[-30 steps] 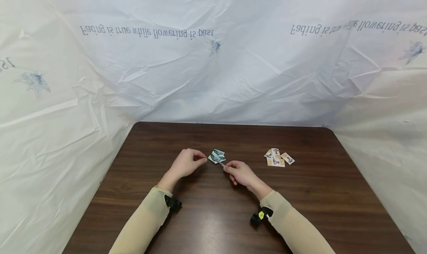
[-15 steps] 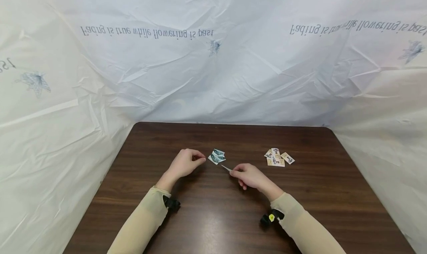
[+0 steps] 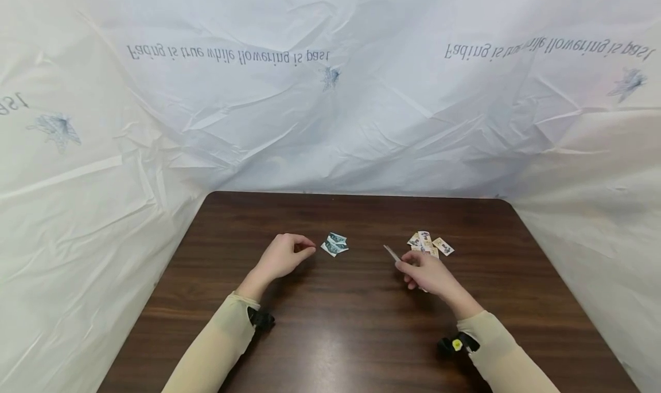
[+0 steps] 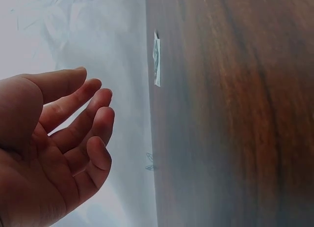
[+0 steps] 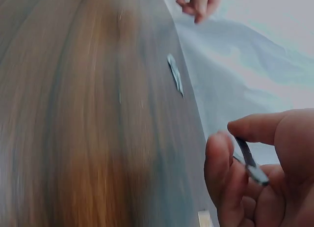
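My right hand (image 3: 427,273) pinches a small, thin, flat card (image 3: 391,252) between thumb and fingers. It shows nearly edge-on, dark along one face in the right wrist view. Behind that hand lies a group of small cream-and-orange printed cards (image 3: 424,239), partly covered by the fingers. My left hand (image 3: 281,256) hovers at the left with fingers loosely bent and nothing in them, as the left wrist view (image 4: 73,133) also has it. Just right of its fingertips lies a little overlapping pile of teal-and-white printed cards (image 3: 334,246).
All of this is on a dark brown wooden table (image 3: 330,312). A white plastic sheet (image 3: 330,123) with printed text and flowers hangs behind the far edge and along both sides. A black wrist camera (image 3: 262,319) sits on each sleeve.
My right hand has drawn the card away from the teal pile and carried it right, up to the cream-and-orange cards. My left hand has shifted slightly left, away from the pile.
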Tool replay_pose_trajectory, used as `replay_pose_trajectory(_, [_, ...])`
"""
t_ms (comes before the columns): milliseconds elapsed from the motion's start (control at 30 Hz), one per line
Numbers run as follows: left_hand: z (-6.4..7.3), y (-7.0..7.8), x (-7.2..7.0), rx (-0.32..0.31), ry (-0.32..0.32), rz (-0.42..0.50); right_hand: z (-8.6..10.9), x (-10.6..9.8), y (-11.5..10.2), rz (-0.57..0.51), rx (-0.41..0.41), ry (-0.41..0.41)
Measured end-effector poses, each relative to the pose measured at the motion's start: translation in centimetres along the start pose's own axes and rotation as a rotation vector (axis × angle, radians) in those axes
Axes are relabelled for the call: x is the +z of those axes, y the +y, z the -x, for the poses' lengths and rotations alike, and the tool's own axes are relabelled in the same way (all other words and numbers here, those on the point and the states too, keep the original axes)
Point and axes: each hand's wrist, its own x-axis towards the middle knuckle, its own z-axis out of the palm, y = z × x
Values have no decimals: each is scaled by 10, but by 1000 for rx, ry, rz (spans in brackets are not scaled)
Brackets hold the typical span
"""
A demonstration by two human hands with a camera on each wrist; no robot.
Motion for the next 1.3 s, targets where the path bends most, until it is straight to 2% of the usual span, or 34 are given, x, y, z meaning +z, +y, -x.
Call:
replay_pose_trajectory(133, [1,-3,-1,4,2,-2,3,-12,14,127,-2,90])
replay_pose_trajectory(300, [5,-8,-4,3,3,0,9,-13,20,194,7,124])
replay_pose_trajectory(533, [7,-10,-7,-5,17,-12,6,11,10,248,-28,128])
replay_pose_trajectory(867, [7,-14,-5,4,15,-1,-3,39,-3,460,-52,148])
replay_pose_trajectory(1033, [10,-16,-6,-7,-3,5,-5,44,-4,476,-52,138])
replay_pose_trajectory(1300, [8,-17,-7,-12,5,-15,-6,44,-7,486,-72,138])
